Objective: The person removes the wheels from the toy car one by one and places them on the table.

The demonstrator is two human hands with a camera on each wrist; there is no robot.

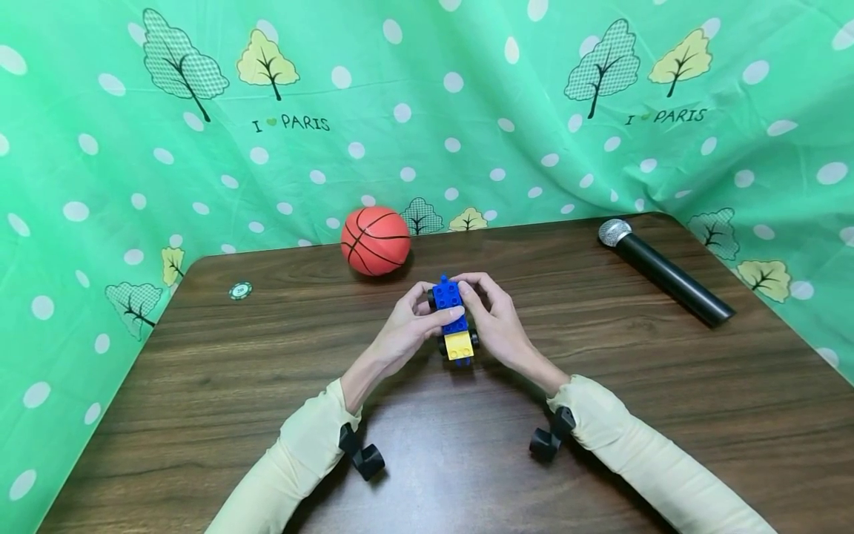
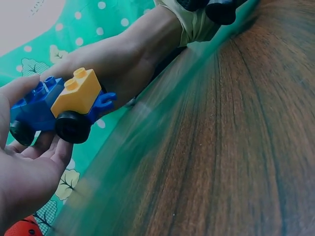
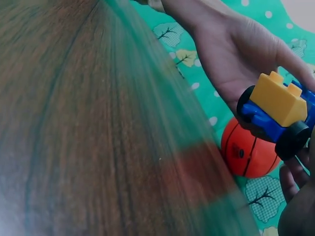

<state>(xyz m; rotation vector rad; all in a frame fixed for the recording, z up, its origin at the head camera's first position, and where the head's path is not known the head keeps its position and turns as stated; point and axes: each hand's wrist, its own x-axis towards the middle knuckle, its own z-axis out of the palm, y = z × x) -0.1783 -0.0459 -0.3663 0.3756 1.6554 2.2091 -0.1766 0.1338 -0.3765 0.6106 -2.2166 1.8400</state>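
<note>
While both hands hold it near the middle of the wooden tabletop point(image 1: 200, 415), the toy brick car point(image 1: 457, 326) looks built in the head view: studded blue bricks form the far part, a yellow brick point(image 1: 459, 346) sits on the near end, and black wheels show at the sides. The left hand point(image 1: 405, 326) grips it from the left, thumb laid across the blue top; the right hand point(image 1: 499, 322) holds the far right side between thumb and fingers. Beyond them stands a miniature basketball point(image 1: 376, 241), with a poker chip point(image 1: 241, 290) far left and a microphone point(image 1: 667, 273) far right; all three lie apart from the hands.

From the left wrist, the yellow brick appears seated next to the blue ones, and a blue forked coupling point(image 2: 103, 102) sticks out at that end. Left fingers pass beneath the car, so it seems lifted off the table.

From the right wrist, two wheels flank the yellow end, both apparently fitted. The right hand's grip is partly cut off at the edge there. Joining of these parts I would judge done; whether only handling or some adjustment remains, these views cannot settle.
</note>
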